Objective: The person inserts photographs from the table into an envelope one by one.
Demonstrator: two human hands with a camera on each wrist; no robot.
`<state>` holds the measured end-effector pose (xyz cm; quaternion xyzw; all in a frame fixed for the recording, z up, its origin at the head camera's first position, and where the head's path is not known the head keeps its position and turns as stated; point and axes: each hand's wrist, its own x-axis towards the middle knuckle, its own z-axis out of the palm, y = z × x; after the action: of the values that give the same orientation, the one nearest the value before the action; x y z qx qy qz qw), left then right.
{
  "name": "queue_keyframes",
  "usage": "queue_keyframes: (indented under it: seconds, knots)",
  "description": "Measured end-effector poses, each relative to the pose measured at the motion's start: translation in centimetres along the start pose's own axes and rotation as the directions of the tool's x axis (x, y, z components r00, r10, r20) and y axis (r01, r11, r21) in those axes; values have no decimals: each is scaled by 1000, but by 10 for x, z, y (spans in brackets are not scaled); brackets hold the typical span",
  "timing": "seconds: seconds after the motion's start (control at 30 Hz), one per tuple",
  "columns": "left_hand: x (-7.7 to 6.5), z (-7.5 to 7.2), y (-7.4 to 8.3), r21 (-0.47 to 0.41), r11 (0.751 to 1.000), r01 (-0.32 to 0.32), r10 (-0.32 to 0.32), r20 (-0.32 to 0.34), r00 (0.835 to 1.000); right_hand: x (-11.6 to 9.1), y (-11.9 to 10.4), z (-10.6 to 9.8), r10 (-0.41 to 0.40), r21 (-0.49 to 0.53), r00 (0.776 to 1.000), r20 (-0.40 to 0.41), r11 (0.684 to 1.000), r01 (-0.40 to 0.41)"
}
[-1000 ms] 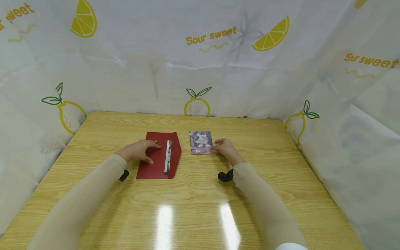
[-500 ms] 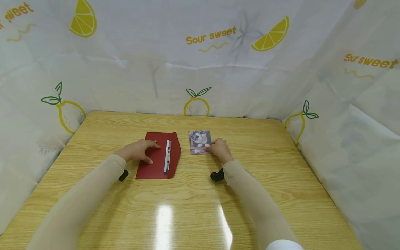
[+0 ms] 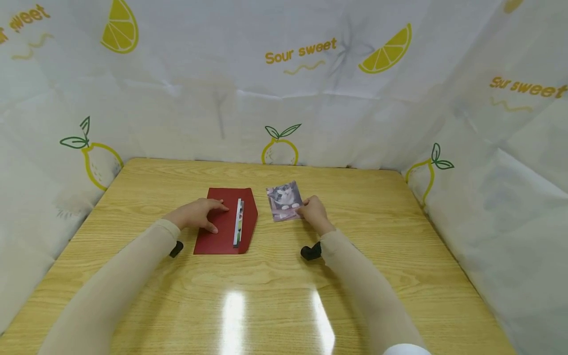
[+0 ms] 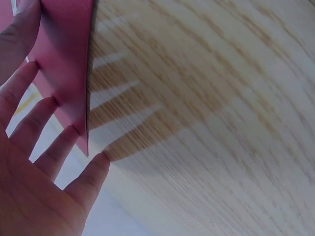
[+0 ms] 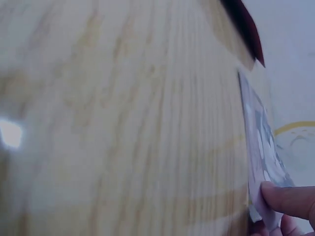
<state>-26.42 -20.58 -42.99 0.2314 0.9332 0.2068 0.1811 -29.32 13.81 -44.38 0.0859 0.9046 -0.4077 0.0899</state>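
A red envelope (image 3: 222, 241) lies on the table with its pointed flap to the right, and a narrow strip of cards (image 3: 238, 224) shows along its opening. My left hand (image 3: 195, 214) rests on the envelope's left part, fingers spread; the left wrist view shows the fingertips (image 4: 55, 101) touching the red paper. To the right of the envelope is a cat photo (image 3: 284, 199), slightly turned. My right hand (image 3: 314, 213) pinches its lower right edge, the thumb (image 5: 283, 196) on the picture side and other fingers beneath, as the right wrist view shows.
The wooden table (image 3: 275, 291) carries both items near its back half. A white cloth (image 3: 199, 108) with lemon prints stands behind the table and along its sides. Black wrist devices (image 3: 310, 251) hang beside both sleeves.
My right hand has moved left onto the photo and now pinches its edge. The photo has turned and looks slightly raised. The left hand and envelope stay in place.
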Motion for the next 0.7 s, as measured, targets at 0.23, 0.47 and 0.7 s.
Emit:
queue_keyframes:
  seconds: [0.23,0.47,0.7]
  knots:
    - [1,1,-1,8,1000,-12,12,-6,1000,3,11,-15,-37,320,998,49,947,19]
    - [1,1,-2,11,1000,-3,3,1,1000,-3,16,-31,-82,537,988,130,844,-1]
    - [2,1,-1,-1,1000,2,-2,-2,1000,-17,16,-39,-157,615,973,171,788,19]
